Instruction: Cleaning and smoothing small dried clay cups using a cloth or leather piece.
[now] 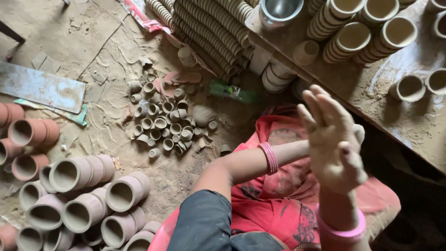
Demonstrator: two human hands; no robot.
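Right hand (pixel 335 148): raised palm-up above the red patterned cloth (pixel 278 195), fingers straight and pressed together, coated in pale clay dust; nothing visible in its grip. A pink bangle (pixel 343 231) circles its wrist.

Left hand: hidden behind the right one; only its forearm shows, with stacked pink bangles (pixel 269 158). Whether it is open or closed, I cannot tell.

Left of the cloth: a loose heap of small unfired clay cups (pixel 162 123), roughly thirty, on sandy floor (pixel 102 60) with bare ground around it.

Further left of the cloth: stacked large grey clay pots (pixel 88 195), lying sideways, about a dozen mouths showing.

Above the cloth: a dusty wooden bench edge (pixel 371 116) carrying nested rows of pale clay cups (pixel 362 32).
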